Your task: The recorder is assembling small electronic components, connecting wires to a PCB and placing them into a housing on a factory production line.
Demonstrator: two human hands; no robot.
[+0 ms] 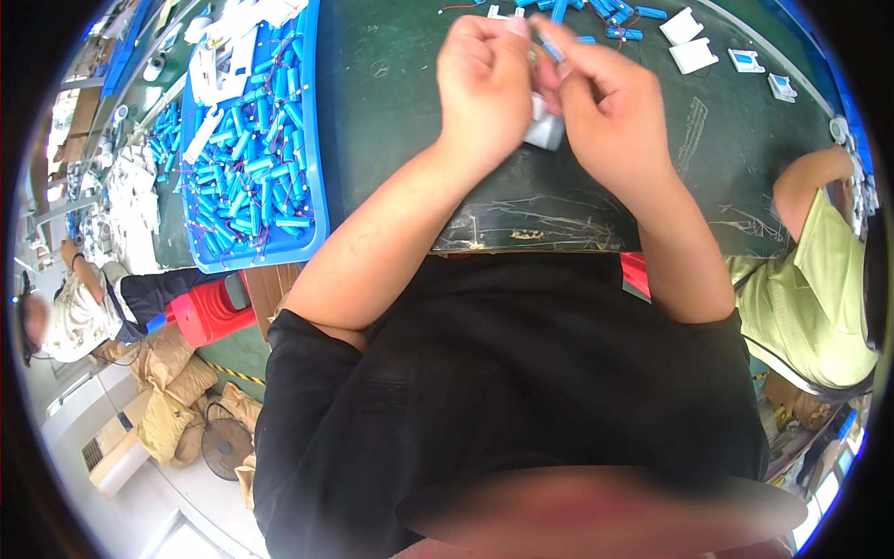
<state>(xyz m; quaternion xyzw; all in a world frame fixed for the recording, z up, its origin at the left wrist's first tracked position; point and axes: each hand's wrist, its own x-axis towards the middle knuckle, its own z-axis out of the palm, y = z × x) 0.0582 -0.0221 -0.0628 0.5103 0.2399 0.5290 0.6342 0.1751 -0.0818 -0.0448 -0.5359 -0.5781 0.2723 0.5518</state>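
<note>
My left hand (484, 88) and my right hand (610, 112) meet over the far middle of the dark green table. Between the right fingers sits a small blue cylindrical battery (552, 47), partly covered by the fingertips. The left hand's fingers are curled closed against its thumb; what they pinch is too small and blurred to make out. Just below the fingertips is a white plastic case (545, 130), partly hidden by both hands. Beyond the hands lie several loose blue batteries (624, 34) with thin wires.
At left, a blue tray (319, 186) holds many blue wired batteries and white plastic parts. White cases (693, 56) lie at the far right of the green table (391, 121). One person (819, 270) works close on the right; another (79, 307) is at far left, near a red stool (209, 312).
</note>
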